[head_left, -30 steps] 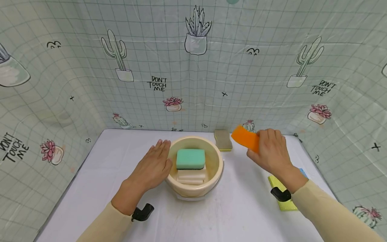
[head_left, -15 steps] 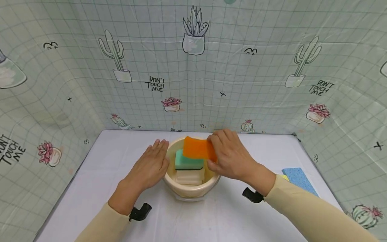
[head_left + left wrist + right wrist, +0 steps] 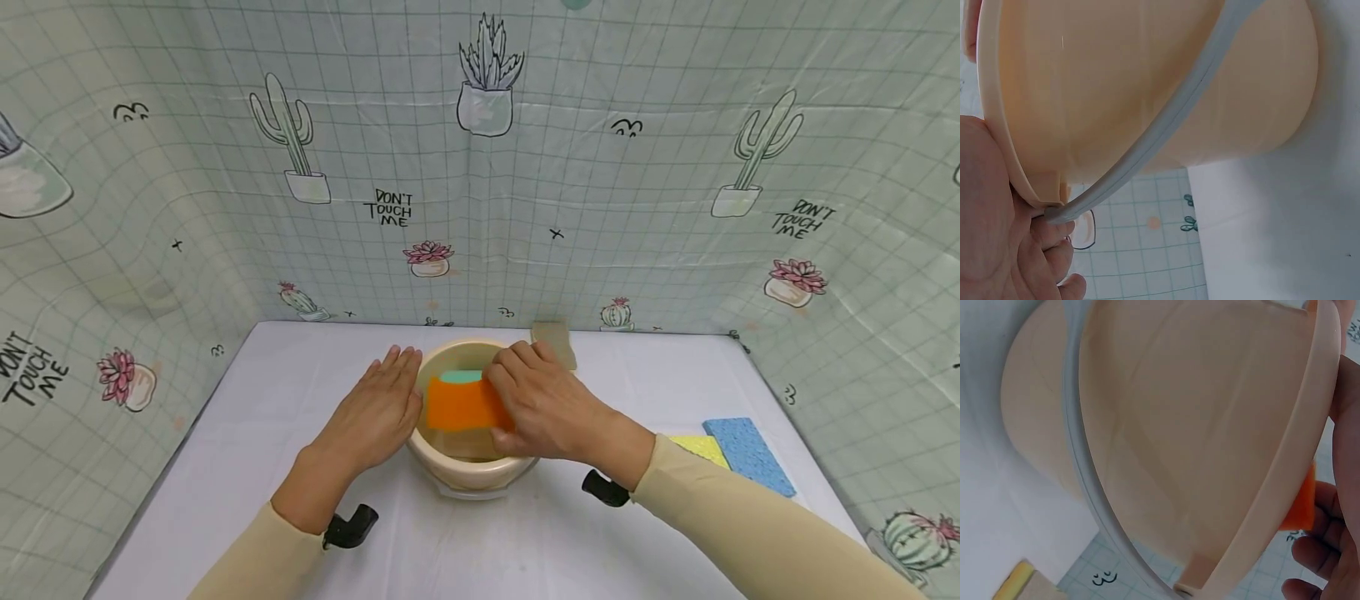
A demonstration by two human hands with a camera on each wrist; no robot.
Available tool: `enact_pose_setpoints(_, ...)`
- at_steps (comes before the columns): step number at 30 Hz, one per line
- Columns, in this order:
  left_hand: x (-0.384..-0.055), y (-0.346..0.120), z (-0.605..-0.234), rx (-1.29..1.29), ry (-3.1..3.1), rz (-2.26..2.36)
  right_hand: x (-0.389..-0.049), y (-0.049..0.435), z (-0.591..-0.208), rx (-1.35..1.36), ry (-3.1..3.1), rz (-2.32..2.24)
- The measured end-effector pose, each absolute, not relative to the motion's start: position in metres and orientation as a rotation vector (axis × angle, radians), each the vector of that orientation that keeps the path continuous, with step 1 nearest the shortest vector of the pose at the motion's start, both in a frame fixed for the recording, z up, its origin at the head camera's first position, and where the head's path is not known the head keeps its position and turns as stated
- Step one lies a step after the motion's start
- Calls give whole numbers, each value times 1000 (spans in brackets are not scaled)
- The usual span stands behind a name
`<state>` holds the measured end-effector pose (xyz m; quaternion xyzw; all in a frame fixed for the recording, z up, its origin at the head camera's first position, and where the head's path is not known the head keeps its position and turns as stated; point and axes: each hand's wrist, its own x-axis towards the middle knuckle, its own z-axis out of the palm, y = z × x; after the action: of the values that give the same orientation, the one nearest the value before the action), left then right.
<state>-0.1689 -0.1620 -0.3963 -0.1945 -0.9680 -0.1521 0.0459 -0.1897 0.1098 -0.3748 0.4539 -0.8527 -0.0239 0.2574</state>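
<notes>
A cream bucket [image 3: 465, 477] stands mid-table, its grey handle [image 3: 1147, 140] hanging down along the outer wall in the left wrist view. My left hand [image 3: 377, 408] rests against the bucket's left rim, fingers straight and together. Over the mouth of the bucket, my right hand [image 3: 543, 404] pinches the right end of an orange sponge [image 3: 461, 406] between thumb and fingers. Part of that sponge shows past the rim in the right wrist view. Inside, a green sponge [image 3: 461, 377] and a pale sponge block [image 3: 468, 446] are partly hidden behind the orange one.
A grey-brown and yellow sponge [image 3: 553, 343] lies behind the bucket, to its right. At the table's right side, a blue sponge [image 3: 750, 454] lies beside a yellow one [image 3: 701, 448], partly covered by my right sleeve. Patterned curtain [image 3: 480, 192] encloses the back and sides.
My right hand has carried the orange sponge leftward from the right of the bucket to over its mouth, then lower. My left hand has stayed at the rim.
</notes>
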Motion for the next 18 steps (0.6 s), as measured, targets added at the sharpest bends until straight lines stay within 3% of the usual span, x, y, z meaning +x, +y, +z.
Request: enact_pose_setpoints(18, -170, -163, -397, -601, -2957, -462, -190, 109, -375, 1250, -2401, -30)
